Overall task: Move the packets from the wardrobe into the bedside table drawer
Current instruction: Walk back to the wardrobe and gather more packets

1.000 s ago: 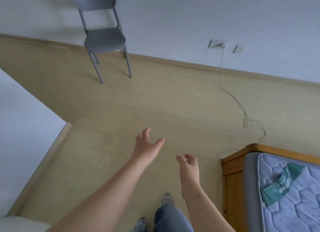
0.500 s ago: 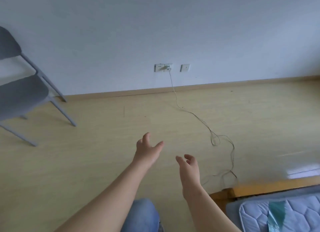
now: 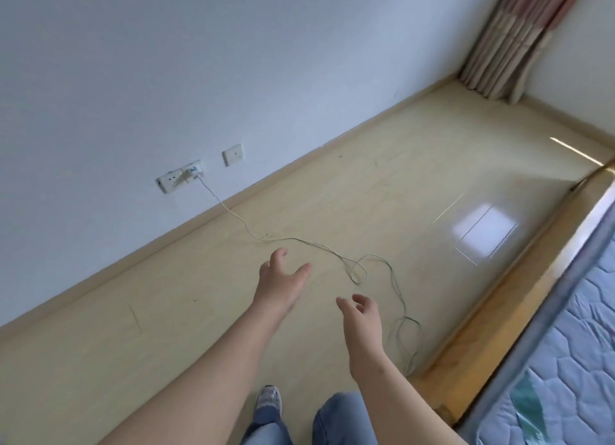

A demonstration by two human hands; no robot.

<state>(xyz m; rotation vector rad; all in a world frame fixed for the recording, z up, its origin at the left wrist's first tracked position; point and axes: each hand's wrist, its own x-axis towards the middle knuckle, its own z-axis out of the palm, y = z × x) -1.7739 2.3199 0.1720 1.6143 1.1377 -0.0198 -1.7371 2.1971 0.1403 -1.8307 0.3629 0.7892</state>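
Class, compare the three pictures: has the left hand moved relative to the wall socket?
Yes. The left hand has swung rightward: earlier it showed left of the wall socket, and now it shows well to the right of it.

You have no text, number or brand here that can be read: the green label [image 3: 527,408] on the quilted mattress [image 3: 572,344] at your right is too blurred, and the blue mark on the plug [image 3: 190,172] in the wall socket [image 3: 168,182] is too small.
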